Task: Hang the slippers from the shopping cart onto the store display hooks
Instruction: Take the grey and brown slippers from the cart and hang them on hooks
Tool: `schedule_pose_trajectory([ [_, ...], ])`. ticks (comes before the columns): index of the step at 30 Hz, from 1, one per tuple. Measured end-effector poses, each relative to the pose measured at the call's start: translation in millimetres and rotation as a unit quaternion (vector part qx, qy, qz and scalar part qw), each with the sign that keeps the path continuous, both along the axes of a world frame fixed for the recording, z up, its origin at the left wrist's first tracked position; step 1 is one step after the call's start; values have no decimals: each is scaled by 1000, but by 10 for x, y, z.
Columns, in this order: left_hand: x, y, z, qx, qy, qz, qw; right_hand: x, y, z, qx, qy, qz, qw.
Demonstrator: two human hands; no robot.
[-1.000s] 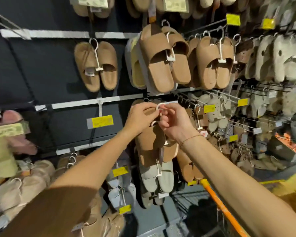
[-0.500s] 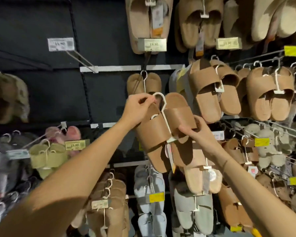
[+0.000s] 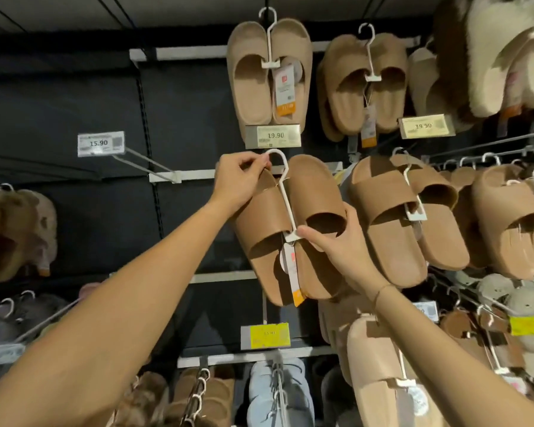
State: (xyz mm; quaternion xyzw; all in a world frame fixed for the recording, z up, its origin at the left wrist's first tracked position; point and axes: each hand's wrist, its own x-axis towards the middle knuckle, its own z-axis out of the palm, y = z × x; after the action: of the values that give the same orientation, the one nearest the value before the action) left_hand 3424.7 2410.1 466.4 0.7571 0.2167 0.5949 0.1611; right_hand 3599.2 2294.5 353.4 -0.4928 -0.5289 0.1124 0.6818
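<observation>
A pair of brown slide slippers (image 3: 269, 223) clipped on a white plastic hanger (image 3: 282, 192) is held up in front of the dark display wall. My left hand (image 3: 239, 183) pinches the hanger's curved top just below a 19.90 price tag (image 3: 273, 136). My right hand (image 3: 341, 245) grips the right slipper and the hanger's clip from below. The pair tilts to the left. An empty display hook (image 3: 148, 164) with a 15.90 tag (image 3: 101, 143) sticks out at the left. The shopping cart is out of view.
Beige slippers (image 3: 269, 75) hang above, and more brown slides (image 3: 407, 217) hang close on the right. Fluffy slippers (image 3: 19, 235) hang at the left, pale pink and blue ones (image 3: 279, 392) below. A yellow price tag (image 3: 269, 334) sits under the held pair.
Both hands have lifted the brown pair up the wall, from the lower rows to just under the 19.90 tag. The view has tilted upward and the cart has left the frame.
</observation>
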Motion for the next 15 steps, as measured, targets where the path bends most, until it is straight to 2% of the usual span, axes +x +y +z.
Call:
schedule_pose_trajectory([
  [6,86,331,103,8,-50,7,999,124,445,96,25,-12,12,1000],
  [15,301,1030,123,-6,19,90,996,287,1207,22,-8,-23,12,1000],
])
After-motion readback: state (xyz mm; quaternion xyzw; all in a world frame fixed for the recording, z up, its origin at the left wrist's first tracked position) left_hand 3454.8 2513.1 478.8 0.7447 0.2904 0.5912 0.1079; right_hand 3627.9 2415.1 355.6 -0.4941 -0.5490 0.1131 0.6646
